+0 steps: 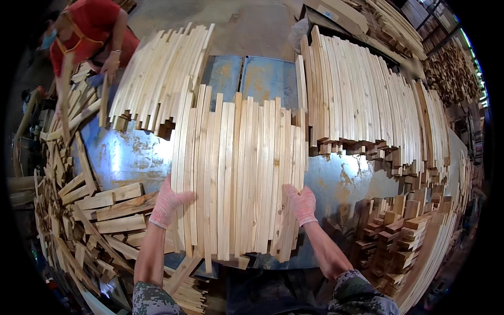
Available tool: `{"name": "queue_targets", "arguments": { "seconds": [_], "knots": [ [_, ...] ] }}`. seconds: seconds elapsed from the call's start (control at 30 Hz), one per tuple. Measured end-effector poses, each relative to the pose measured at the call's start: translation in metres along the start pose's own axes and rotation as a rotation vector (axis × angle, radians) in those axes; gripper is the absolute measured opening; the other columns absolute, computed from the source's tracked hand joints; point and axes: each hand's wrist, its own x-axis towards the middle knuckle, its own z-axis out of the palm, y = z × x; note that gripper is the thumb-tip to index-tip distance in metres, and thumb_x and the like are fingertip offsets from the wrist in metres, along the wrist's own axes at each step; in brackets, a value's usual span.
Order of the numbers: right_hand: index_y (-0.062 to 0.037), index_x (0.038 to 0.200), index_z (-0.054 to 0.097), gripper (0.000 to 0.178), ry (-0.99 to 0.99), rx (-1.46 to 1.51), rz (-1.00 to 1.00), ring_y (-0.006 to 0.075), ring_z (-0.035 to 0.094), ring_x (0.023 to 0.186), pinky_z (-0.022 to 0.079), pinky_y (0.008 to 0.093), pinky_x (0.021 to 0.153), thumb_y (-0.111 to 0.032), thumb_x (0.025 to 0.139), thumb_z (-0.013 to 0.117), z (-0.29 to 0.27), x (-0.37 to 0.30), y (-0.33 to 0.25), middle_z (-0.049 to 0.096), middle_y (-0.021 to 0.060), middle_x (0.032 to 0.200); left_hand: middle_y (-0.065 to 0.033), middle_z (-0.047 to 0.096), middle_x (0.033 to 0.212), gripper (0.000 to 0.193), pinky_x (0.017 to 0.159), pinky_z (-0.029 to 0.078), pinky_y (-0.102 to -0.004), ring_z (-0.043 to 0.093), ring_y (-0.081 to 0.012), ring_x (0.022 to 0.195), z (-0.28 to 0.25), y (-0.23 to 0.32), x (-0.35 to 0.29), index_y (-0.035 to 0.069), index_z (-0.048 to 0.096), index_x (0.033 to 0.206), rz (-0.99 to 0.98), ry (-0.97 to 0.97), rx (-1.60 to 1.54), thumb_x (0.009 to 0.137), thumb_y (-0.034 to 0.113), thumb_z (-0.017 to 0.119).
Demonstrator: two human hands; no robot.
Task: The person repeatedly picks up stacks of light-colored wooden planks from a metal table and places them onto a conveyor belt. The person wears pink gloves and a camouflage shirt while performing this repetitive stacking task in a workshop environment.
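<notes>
A wide bundle of pale wooden strips, laid side by side with uneven ends, lies between my hands over the metal table. My left hand, in a pinkish knitted glove, presses on the bundle's left side with its thumb over the top. On the opposite side my right hand, gloved the same way, clamps the outer strips with its thumb on top. The fingers of both hands are mostly hidden behind the outer strips. Whether the bundle rests on the table or is lifted I cannot tell.
Another row of strips lies at the far left, near a person in red handling wood. A larger stack of strips fills the right. Loose offcuts are heaped at the left, and short blocks are piled at the near right.
</notes>
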Motion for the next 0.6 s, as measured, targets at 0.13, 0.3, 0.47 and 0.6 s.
{"name": "queue_targets", "arguments": {
  "seconds": [0.13,0.3,0.47,0.6],
  "knots": [
    [0.0019,0.108,0.075,0.051,0.01,0.208,-0.052,0.0316,0.074,0.093,0.057,0.0432,0.086,-0.045,0.089,0.079,-0.028,-0.057,-0.016,0.077,0.0206,0.102,-0.0055,0.076,0.1,0.066,0.081,0.061,-0.0311,0.072,-0.0157,0.084,-0.008,0.017,-0.089,0.002,0.064,0.134,-0.146,0.042,-0.001,0.075,0.014,0.091],
    [0.0015,0.113,0.073,0.04,-0.088,0.52,-0.168,0.0157,0.069,0.084,0.057,0.0332,0.075,-0.027,0.088,0.084,-0.042,-0.1,0.008,0.078,0.0088,0.098,-0.0049,0.072,0.124,0.079,0.094,0.057,-0.0329,0.068,-0.0152,0.108,-0.003,-0.006,-0.214,0.004,0.056,0.147,0.062,0.171,-0.272,0.077,0.01,0.092],
    [0.0031,0.116,0.071,0.041,-0.172,0.426,-0.534,0.0149,0.067,0.085,0.056,0.0345,0.079,-0.028,0.092,0.082,-0.064,-0.156,0.006,0.076,0.0093,0.098,-0.0061,0.063,0.14,0.096,0.11,0.048,-0.0351,0.057,-0.0174,0.128,-0.006,-0.049,-0.354,0.006,0.044,0.157,0.226,0.355,-0.262,0.076,0.011,0.094],
    [0.0028,0.109,0.07,0.039,-0.354,0.511,-0.572,0.0169,0.066,0.081,0.056,0.0359,0.075,-0.028,0.09,0.084,-0.073,-0.239,-0.023,0.075,0.0095,0.093,-0.0058,0.057,0.147,0.102,0.114,0.045,-0.0355,0.052,-0.0182,0.134,-0.001,-0.055,-0.489,0.01,0.039,0.161,0.225,0.554,-0.287,0.076,0.014,0.095]
  ]
}}
